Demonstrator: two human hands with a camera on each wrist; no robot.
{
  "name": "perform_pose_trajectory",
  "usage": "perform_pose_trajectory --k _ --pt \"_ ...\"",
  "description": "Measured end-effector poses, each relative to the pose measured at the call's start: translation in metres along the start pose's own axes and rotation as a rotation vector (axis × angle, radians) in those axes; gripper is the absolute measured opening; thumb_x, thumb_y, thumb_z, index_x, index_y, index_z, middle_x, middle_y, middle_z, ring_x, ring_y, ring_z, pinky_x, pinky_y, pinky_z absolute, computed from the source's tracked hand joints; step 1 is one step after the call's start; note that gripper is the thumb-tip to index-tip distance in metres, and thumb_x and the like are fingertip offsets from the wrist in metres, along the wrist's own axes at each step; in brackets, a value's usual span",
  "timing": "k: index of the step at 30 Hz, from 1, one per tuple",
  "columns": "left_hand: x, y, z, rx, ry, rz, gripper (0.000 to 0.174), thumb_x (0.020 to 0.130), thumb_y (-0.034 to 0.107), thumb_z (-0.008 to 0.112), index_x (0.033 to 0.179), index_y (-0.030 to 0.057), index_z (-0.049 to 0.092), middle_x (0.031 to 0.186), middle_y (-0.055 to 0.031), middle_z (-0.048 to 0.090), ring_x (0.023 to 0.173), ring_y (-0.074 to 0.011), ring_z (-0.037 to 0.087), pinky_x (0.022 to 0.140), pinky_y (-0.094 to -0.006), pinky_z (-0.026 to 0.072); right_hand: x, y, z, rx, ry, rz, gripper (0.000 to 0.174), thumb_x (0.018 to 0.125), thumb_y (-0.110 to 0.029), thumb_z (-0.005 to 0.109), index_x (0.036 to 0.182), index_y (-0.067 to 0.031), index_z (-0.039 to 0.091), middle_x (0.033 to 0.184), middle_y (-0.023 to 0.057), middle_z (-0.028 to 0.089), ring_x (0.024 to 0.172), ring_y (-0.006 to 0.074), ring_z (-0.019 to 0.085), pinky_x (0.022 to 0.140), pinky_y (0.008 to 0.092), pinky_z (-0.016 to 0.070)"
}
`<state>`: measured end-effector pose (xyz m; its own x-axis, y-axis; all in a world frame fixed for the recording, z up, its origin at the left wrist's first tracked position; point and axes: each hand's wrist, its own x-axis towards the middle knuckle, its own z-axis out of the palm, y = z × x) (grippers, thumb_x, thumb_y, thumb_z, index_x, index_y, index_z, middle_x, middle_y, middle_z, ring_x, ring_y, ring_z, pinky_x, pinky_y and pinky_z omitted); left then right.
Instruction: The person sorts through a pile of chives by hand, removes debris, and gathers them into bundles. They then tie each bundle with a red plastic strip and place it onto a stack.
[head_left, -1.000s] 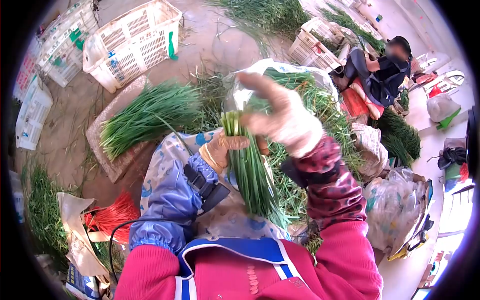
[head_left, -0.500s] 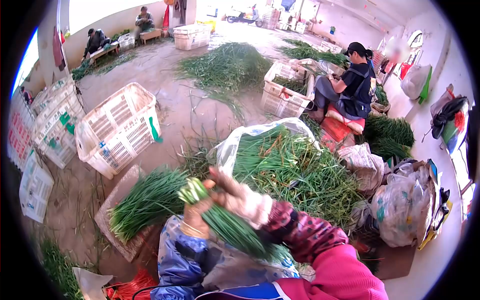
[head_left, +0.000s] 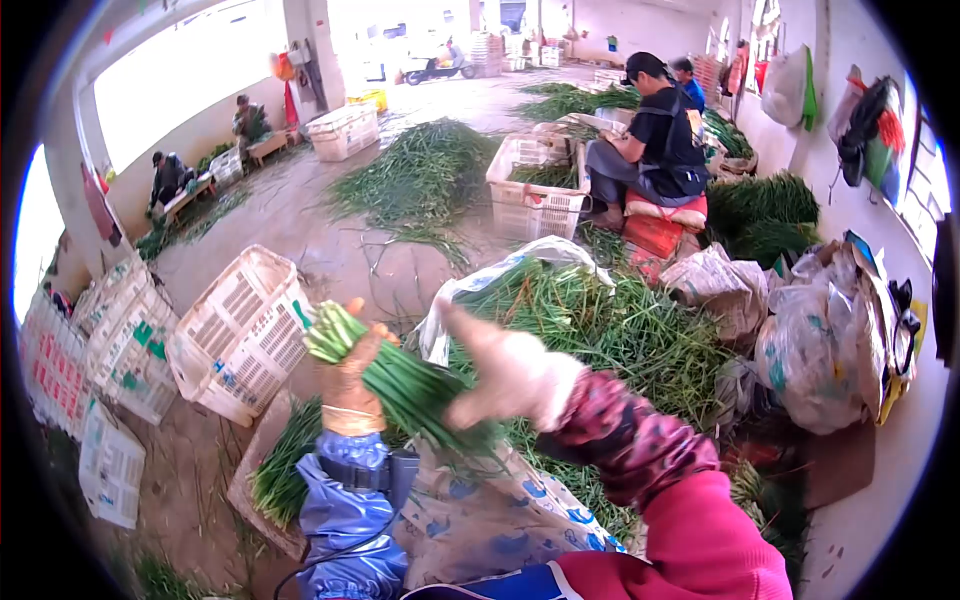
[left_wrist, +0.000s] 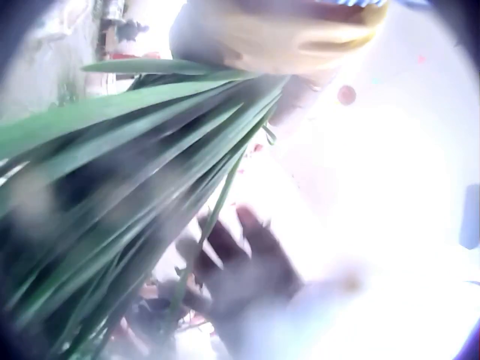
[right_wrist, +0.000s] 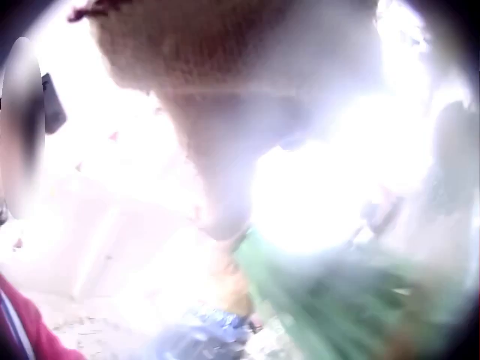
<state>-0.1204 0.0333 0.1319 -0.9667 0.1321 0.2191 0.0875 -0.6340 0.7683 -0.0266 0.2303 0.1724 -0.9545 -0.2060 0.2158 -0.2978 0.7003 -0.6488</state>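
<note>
In the head view a bundle of long green stalks slants down to the right from my left hand, which grips it near the pale cut ends. My gloved right hand is beside the leafy part, fingers spread and blurred. The left wrist view shows the leaves fanning out below my left hand, with the spread fingers of my right hand apart from them. Glare washes out much of the right wrist view, where my right hand is above green leaves.
A plastic sack heaped with loose stalks stands in front. More stalks lie on a board at the left, near a white crate. A person in black sits beyond, by another crate. Plastic bags are at the right.
The head view has tilted up towards the room. My left hand has carried the bundle up and left, and my right hand has moved away from its cut ends to beside the leaves.
</note>
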Motion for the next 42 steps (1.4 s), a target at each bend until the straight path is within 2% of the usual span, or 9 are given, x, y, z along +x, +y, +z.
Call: perform_pose_trajectory --k 5,8,13,16,20,26,31,39,42 --pt "-0.017 -0.019 0.033 -0.290 0.132 -0.117 0.051 0.080 -0.009 0.071 0.127 0.0024 0.056 0.098 -0.0084 0.065 0.086 -0.0201 0.066 0.084 -0.0355 0.0562 0.001 -0.008 0.057 -0.223 0.348 -0.154 0.098 0.070 -0.021 0.079 0.151 -0.0021 0.026 0.131 0.0229 0.056 0.115 0.0425 0.058 0.094 0.0456 0.0486" --pt "-0.018 -0.051 0.009 -0.228 0.213 -0.098 0.049 0.081 -0.010 0.069 0.126 0.0021 0.057 0.102 -0.0101 0.065 0.087 -0.0218 0.066 0.085 -0.0386 0.0566 -0.003 0.018 0.075 0.029 0.230 -0.051 0.092 0.072 -0.020 0.077 0.150 -0.0072 0.030 0.127 0.0214 0.059 0.106 0.0415 0.063 0.088 0.0458 0.0522" --pt "-0.020 -0.075 -0.042 -0.202 0.293 -0.348 0.037 0.084 -0.001 0.072 0.117 0.0039 0.059 0.099 -0.0130 0.067 0.085 -0.0271 0.067 0.081 -0.0421 0.0577 -0.016 0.030 0.064 -0.178 -0.058 0.042 0.078 0.073 -0.013 0.071 0.144 -0.0111 0.039 0.122 0.0232 0.062 0.096 0.0408 0.066 0.082 0.0448 0.0546" --pt "-0.025 -0.071 -0.086 -0.164 0.393 -0.299 0.026 0.090 0.006 0.067 0.115 0.0073 0.061 0.100 -0.0095 0.068 0.095 -0.0244 0.066 0.090 -0.0433 0.0550 -0.015 0.065 0.075 -0.204 -0.082 -0.119 0.039 0.087 -0.017 0.059 0.125 -0.0103 0.052 0.095 0.0202 0.068 0.087 0.0363 0.067 0.077 0.0439 0.0534" --pt "-0.052 -0.005 -0.222 -0.097 0.741 0.165 0.020 0.090 0.005 0.067 0.110 0.0071 0.065 0.092 -0.0108 0.070 0.076 -0.0212 0.068 0.078 -0.0436 0.0591 0.003 0.057 0.063 -0.341 -0.302 0.146 0.058 0.078 -0.004 0.067 0.132 -0.0137 0.049 0.104 0.0176 0.069 0.096 0.0386 0.067 0.082 0.0470 0.0543" --pt "-0.202 0.033 -0.406 -0.041 0.949 -0.002 0.019 0.090 -0.003 0.061 0.106 0.0052 0.067 0.090 -0.0160 0.071 0.072 -0.0265 0.070 0.068 -0.0465 0.0623 0.097 0.117 0.104 -0.465 -0.335 0.067 0.080 0.067 -0.012 0.080 0.138 -0.0082 0.045 0.105 0.0207 0.067 0.101 0.0393 0.065 0.085 0.0456 0.0525" --pt "-0.252 0.009 -0.392 0.010 1.183 -0.183 0.028 0.089 0.000 0.062 0.116 0.0052 0.062 0.093 -0.0163 0.070 0.074 -0.0263 0.069 0.069 -0.0454 0.0601 0.186 0.080 0.172 -0.404 -0.487 -0.223 0.076 0.069 -0.010 0.078 0.137 -0.0061 0.044 0.111 0.0233 0.065 0.104 0.0408 0.063 0.084 0.0474 0.0522" --pt "-0.173 -0.044 -0.388 0.264 0.974 -0.655 0.038 0.085 0.008 0.072 0.120 0.0067 0.059 0.100 -0.0122 0.071 0.078 -0.0182 0.069 0.066 -0.0304 0.0565 0.248 -0.022 0.305 -0.326 -0.609 -0.570 0.061 0.075 -0.012 0.071 0.132 -0.0118 0.048 0.113 0.0178 0.065 0.103 0.0378 0.064 0.086 0.0466 0.0526" --pt "-0.178 -0.103 -0.442 0.778 0.828 -0.534 0.039 0.084 0.001 0.070 0.121 0.0055 0.059 0.100 -0.0085 0.070 0.079 -0.0160 0.068 0.069 -0.0271 0.0556 0.257 -0.045 0.359 -0.316 -0.647 -0.644 0.059 0.076 -0.012 0.071 0.130 -0.0084 0.048 0.114 0.0185 0.065 0.104 0.0384 0.063 0.086 0.0465 0.0521"
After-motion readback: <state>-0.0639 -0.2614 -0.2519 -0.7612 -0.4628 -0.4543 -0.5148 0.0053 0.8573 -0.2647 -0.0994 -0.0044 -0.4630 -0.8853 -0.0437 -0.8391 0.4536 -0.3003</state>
